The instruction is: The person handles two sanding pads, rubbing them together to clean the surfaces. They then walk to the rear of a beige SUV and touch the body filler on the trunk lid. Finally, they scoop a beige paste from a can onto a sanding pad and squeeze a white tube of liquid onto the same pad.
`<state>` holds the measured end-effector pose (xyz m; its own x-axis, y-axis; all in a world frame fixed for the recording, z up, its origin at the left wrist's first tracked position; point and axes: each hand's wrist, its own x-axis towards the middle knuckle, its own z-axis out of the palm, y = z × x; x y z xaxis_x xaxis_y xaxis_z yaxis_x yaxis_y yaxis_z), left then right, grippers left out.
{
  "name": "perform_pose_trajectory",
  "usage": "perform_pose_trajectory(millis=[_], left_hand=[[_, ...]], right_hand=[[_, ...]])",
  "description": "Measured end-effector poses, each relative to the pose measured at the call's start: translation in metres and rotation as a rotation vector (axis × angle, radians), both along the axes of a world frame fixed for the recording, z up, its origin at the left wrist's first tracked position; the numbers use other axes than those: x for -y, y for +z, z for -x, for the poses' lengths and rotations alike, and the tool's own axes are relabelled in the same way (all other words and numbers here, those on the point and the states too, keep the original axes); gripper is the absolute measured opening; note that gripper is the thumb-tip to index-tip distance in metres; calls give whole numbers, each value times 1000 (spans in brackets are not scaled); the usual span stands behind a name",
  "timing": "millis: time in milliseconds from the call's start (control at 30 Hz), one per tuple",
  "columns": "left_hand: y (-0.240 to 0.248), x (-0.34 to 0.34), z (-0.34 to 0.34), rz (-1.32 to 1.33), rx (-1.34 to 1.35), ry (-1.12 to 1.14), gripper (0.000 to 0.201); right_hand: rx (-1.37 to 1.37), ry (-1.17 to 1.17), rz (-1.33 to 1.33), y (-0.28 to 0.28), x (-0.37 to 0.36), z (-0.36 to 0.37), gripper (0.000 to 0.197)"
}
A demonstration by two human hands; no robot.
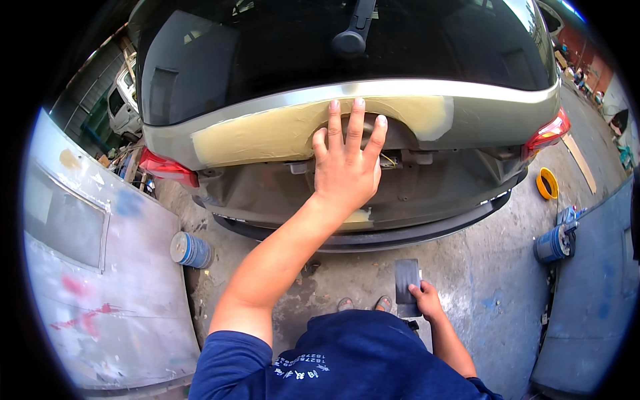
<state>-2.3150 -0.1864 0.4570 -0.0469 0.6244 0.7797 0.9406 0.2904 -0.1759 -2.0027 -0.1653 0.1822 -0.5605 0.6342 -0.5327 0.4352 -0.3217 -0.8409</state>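
So the left hand (347, 163) is laid flat on the back of the car (493, 120), fingers spread and loose, gripping nothing, resting right on the yellowish filler patch (267, 137) that runs along the hatch under the rear window (300, 47). The fingertips reach up to the bright sanded strip at the top edge of the patch. The right hand (427, 300) hangs down low near the body, fingers pinched around a grey sanding block (407, 280) (could be a flat spreader, hard to tell from this angle), well apart from the car.

What's around: red tail lights (550, 133) at both corners, a wiper (357, 30) hanging down the glass, a grey panel (87, 253) leaning on the left with paint smears on it, a can (190, 250) lying on the concrete (480, 280) near it, another can (552, 245) on the right, and a yellow roll of tape (547, 183) farther off.

What I'd worry about: if that filler isn't fully cured, a bare palm could leave prints or dents in it. Skin oil on the surface could also mess with primer sticking later. And the block is only held by the fingertips, so it could slip and drop onto those sandalled toes (363, 305) below.
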Motion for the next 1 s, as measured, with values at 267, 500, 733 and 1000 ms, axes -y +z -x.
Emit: perform_pose_trajectory(millis=[267, 500, 733, 1000], left_hand=[[3, 4, 4, -28, 5, 28, 71], [1, 10, 0, -19, 35, -1, 70], [-24, 45, 21, -26, 60, 109, 72], [-55, 82, 40, -48, 107, 192, 76]], right_hand=[[-11, -13, 16, 0, 2, -1, 21], [-41, 5, 18, -9, 2, 0, 21], [-70, 0, 9, -17, 2, -7, 20], [-28, -1, 3, -17, 3, -1, 17]])
